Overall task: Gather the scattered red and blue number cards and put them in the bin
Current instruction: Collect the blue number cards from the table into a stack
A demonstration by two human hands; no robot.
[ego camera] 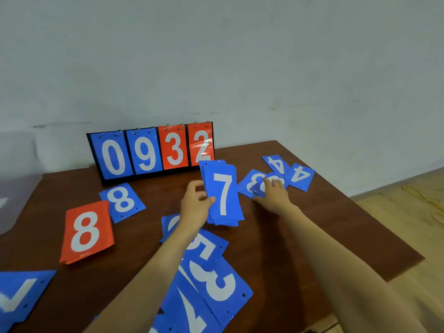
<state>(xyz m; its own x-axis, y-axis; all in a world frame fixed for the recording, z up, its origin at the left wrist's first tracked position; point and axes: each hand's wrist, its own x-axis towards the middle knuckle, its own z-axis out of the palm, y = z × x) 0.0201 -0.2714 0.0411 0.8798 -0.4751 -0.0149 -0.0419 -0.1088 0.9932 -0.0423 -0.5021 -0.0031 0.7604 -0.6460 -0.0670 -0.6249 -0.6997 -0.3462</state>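
Here, left grip (195, 203) holds the blue stack (224, 188); right grip (274, 192) presses a blue card (249, 182).

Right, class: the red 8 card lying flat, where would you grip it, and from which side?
Pinch the red 8 card by its near edge, coming from the near side: it lies flat, but that edge looks slightly lifted, so easy to get under.

glossy plastic cards (223, 195), wooden table (300, 224)

Bench (348, 222): open wood right and near-right. Scoreboard (151, 152) walls far-left edge. Loose cards (86, 231) litter left, near-centre.
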